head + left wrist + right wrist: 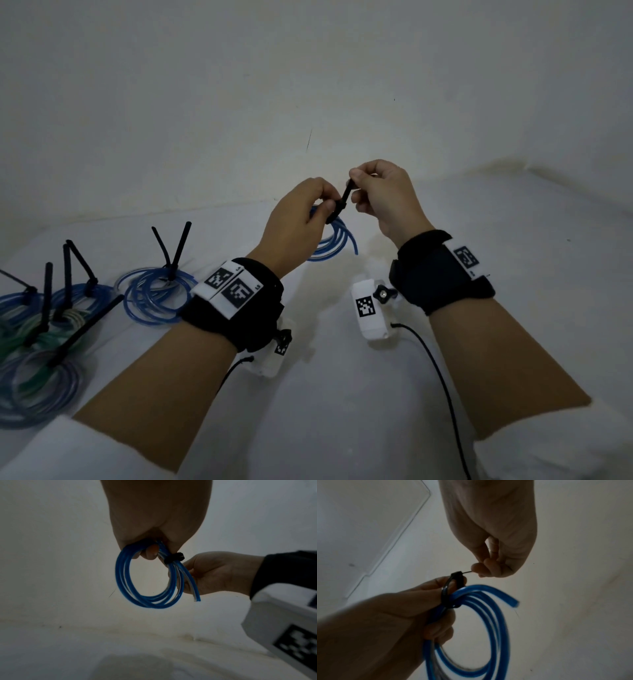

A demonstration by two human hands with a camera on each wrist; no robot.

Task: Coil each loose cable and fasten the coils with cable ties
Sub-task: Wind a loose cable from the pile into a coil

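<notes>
A person's left hand (pixel 301 209) holds a coil of translucent blue plastic cable (pixel 147 580) up in the air, its fingers (pixel 436 588) curled round the bunched strands, while the right hand (pixel 383 195) pinches the free tail of a black plastic cable tie (pixel 344 200) between thumb and fingertips (pixel 479 568). The tie's band is wrapped round the strands just beside the left fingers, and its head sits between the two hands, with the tail running up from it into the right fingers. The loose cut end of the cable (pixel 515 602) juts out just past the tie. The step in hand appears to be cinching the tie on this coil; the next move likely calls for a steady pull on the tail away from the left fingers, which brace the bundle so the loops do not spring apart. Well to the left of the hands, several tied coils of blue and green cable (pixel 51 329) lie on the white bench (pixel 342 394), their black tie tails standing up.
</notes>
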